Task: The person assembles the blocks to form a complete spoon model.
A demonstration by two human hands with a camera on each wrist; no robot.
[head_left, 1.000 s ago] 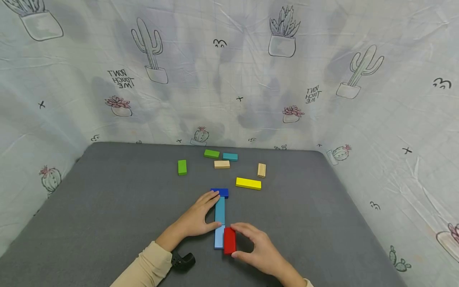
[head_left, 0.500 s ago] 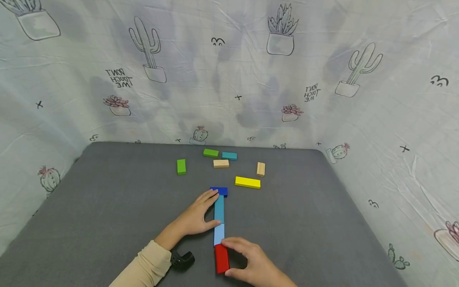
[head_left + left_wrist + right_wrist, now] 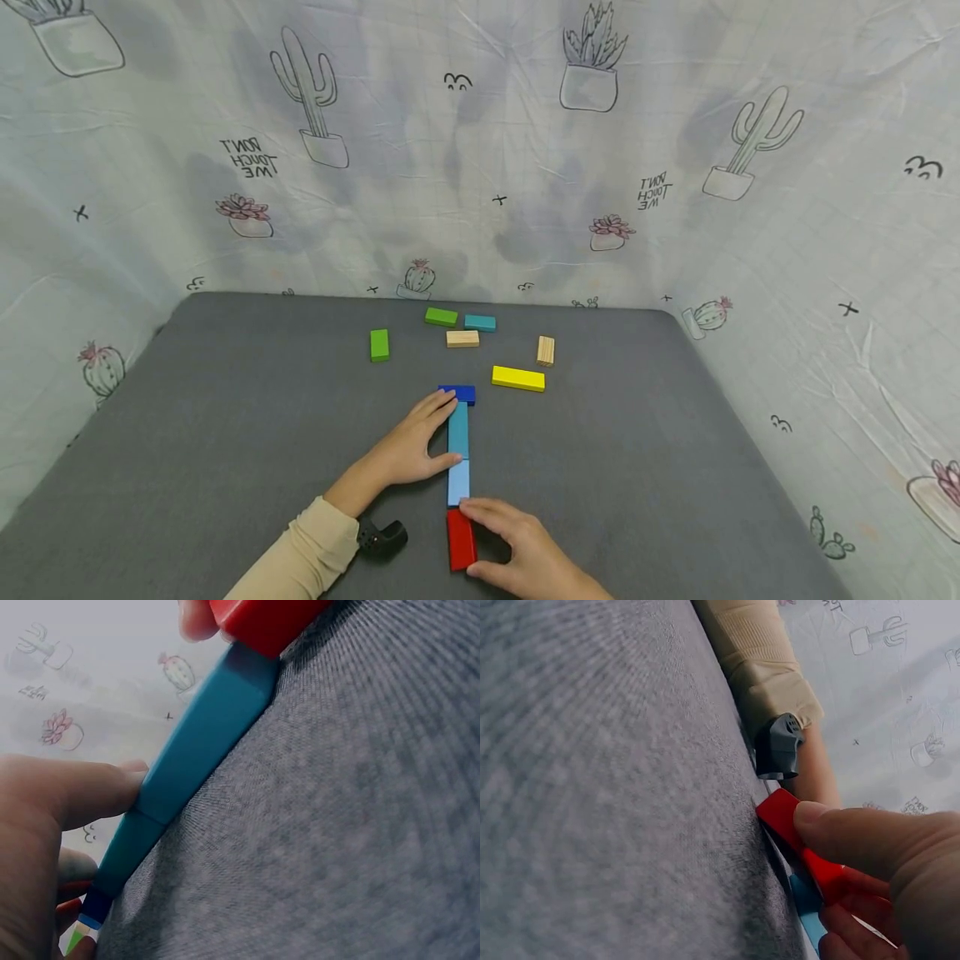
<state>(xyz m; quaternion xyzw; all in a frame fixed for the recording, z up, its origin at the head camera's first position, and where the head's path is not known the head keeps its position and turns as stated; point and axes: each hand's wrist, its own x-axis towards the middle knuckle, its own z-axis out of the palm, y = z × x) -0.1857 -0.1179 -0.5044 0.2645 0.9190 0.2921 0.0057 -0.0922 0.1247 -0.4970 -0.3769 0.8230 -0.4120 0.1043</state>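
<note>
My right hand [image 3: 528,550] pinches a red block [image 3: 462,540] between thumb and fingers, at the near end of a row of blue blocks. In the row, a light blue block [image 3: 458,482] is nearest, then a mid-blue block [image 3: 458,430], with a dark blue block [image 3: 467,395] lying crosswise at the far end. My left hand [image 3: 408,446] lies along the row's left side, fingers spread. Its fingertips touch the dark blue block, and its thumb [image 3: 105,791] rests by the joint between the other two. In the left wrist view the red block [image 3: 270,622] overlaps the row's near end.
Beyond the row lie a yellow block [image 3: 518,378], wooden blocks [image 3: 462,339], green blocks [image 3: 379,345] and a teal block [image 3: 480,322]. A black wrist device [image 3: 382,540] sits under the left sleeve [image 3: 307,546]. A printed curtain [image 3: 480,167] hangs behind the grey table [image 3: 637,467].
My right hand has brought the red block from the right side of the light blue block to the row's near end. The left hand has stayed in place on the row.
</note>
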